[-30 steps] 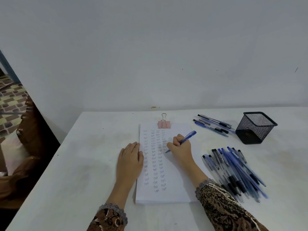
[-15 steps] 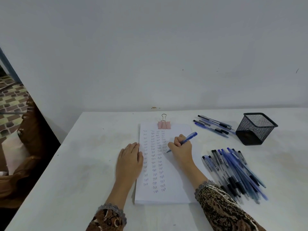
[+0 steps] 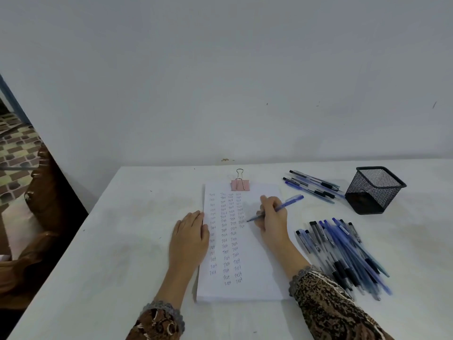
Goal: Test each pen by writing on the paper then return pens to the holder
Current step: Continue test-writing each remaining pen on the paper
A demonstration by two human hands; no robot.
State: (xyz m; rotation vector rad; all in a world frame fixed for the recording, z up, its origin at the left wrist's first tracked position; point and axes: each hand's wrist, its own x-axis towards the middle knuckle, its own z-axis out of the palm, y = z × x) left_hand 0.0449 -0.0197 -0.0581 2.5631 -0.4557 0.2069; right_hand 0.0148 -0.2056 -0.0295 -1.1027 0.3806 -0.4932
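Blue pen (image 3: 282, 207) gripped in right hand (image 3: 273, 218), tip at the paper (image 3: 255, 266) beside the fourth column of written words. Left hand (image 3: 190, 239) flat, fingers straight, pressing the paper's left edge.

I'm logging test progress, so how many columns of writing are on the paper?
4, side by side on the paper: three long columns beside the left hand, then a short fourth column by the pen tip.

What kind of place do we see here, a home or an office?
Most likely a room in a home: a white table against a bare wall, carved wooden furniture at the left, and patterned floor tiles beyond it.
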